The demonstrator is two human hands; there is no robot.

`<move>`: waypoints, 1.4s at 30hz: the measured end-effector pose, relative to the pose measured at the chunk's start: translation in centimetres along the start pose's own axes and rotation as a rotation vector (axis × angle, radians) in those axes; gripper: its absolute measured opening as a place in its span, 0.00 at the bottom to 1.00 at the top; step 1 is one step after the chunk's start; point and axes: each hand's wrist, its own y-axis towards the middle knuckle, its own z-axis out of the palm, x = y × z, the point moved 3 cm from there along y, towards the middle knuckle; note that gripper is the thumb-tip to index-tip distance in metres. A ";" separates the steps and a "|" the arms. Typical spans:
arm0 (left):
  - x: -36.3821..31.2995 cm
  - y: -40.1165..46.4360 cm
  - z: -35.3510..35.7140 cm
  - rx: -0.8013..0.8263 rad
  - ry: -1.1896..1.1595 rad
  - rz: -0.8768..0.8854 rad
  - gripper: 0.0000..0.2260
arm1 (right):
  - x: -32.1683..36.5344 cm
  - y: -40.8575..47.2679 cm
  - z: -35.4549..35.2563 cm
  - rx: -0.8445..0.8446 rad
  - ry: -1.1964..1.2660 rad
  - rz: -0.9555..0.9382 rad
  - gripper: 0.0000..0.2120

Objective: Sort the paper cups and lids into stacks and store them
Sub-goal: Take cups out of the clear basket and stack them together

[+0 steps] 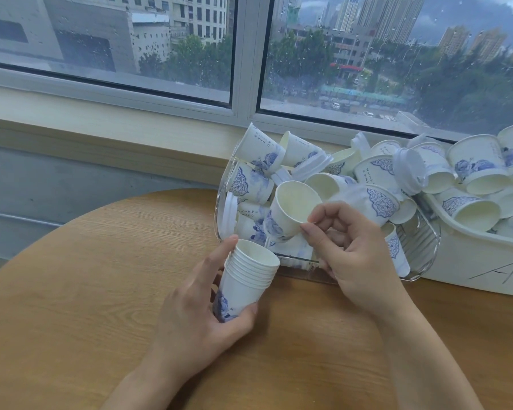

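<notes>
While a nested stack of white paper cups with blue flower print [249, 279] is gripped by the left hand [202, 309], with fingers and thumb curled round its lower part, a single white paper cup with the same blue print [290, 210] is pinched at its rim by the right hand [353, 255]. The stack is held tilted just above the round light-wood surface [71, 306], its open mouth turned up and to the right; the single cup is held just above and beyond it, its mouth tilted upward. Behind both, a clear plastic tray [421, 253] is heaped with loose cups and white plastic lids [230, 213]. Touching its right side, a white plastic bin marked with a letter A [486, 270] is likewise filled with cups. A rain-spotted window [249, 54] is seen beyond.
</notes>
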 end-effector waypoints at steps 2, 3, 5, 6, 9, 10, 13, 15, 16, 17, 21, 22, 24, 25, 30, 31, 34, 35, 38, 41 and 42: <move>0.1 0.0 0.0 0.006 -0.008 -0.005 0.43 | 0.1 -0.1 0.2 0.058 0.130 0.071 0.11; 0.2 0.0 0.1 0.008 -0.011 -0.006 0.43 | 0.1 -0.1 0.4 0.092 0.167 0.100 0.11; 0.3 0.0 0.1 0.010 -0.017 -0.001 0.43 | -0.1 -0.2 0.6 0.172 0.206 0.146 0.09; 0.3 0.0 0.2 0.012 -0.025 0.000 0.43 | -0.2 -0.3 0.7 0.204 0.215 0.168 0.09; 0.2 0.0 0.1 0.008 -0.022 0.014 0.43 | -0.7 -0.4 0.8 0.247 0.231 0.216 0.09; 0.1 0.0 0.1 0.009 -0.020 0.019 0.43 | -0.7 -0.4 0.8 0.252 0.243 0.229 0.09; 0.0 0.0 0.0 0.013 -0.029 0.033 0.43 | -0.8 -0.4 0.9 0.275 0.262 0.267 0.10; -0.2 0.0 0.1 0.010 -0.036 0.045 0.43 | -1.0 -0.5 1.0 0.300 0.250 0.297 0.10; -0.2 0.0 0.1 0.006 -0.039 0.052 0.43 | -1.1 -0.5 1.0 0.311 0.242 0.316 0.10; -0.3 0.0 0.1 0.004 -0.041 0.058 0.43 | -1.2 -0.5 1.0 0.324 0.232 0.334 0.10; -0.4 -0.1 0.1 0.009 -0.056 0.069 0.43 | -1.2 -0.7 1.0 0.365 0.201 0.382 0.13; -0.5 -0.1 0.0 0.009 -0.060 0.070 0.43 | -1.2 -0.7 0.8 0.363 0.197 0.389 0.15; -0.6 -0.1 0.0 0.009 -0.065 0.070 0.42 | -1.3 -0.6 0.5 0.349 0.187 0.399 0.19; -0.5 -0.2 0.1 0.008 -0.070 0.066 0.43 | -1.3 -0.6 0.3 0.343 0.182 0.403 0.19; -0.9 -0.3 0.4 -0.012 -0.091 0.062 0.44 | -1.7 -1.2 -0.8 0.310 0.178 0.446 0.20; -1.2 -0.4 0.6 -0.016 -0.091 0.062 0.44 | -1.7 -1.4 -1.1 0.301 0.179 0.461 0.22; -2.0 -0.6 1.6 -0.025 -0.111 0.047 0.45 | -1.7 -1.9 -2.2 0.254 0.190 0.507 0.25; -2.4 -0.7 2.0 -0.030 -0.116 0.046 0.45 | -1.6 -2.0 -2.7 0.230 0.194 0.516 0.25; -3.7 -0.9 3.0 -0.047 -0.124 0.048 0.45 | -1.3 -2.1 -3.9 0.167 0.207 0.513 0.23; -4.6 -0.7 4.1 -0.083 -0.143 0.018 0.44 | -0.9 -2.2 -4.7 0.134 0.184 0.459 0.20; -4.9 -0.6 4.4 -0.098 -0.153 0.005 0.44 | -0.8 -2.2 -4.8 0.117 0.174 0.422 0.18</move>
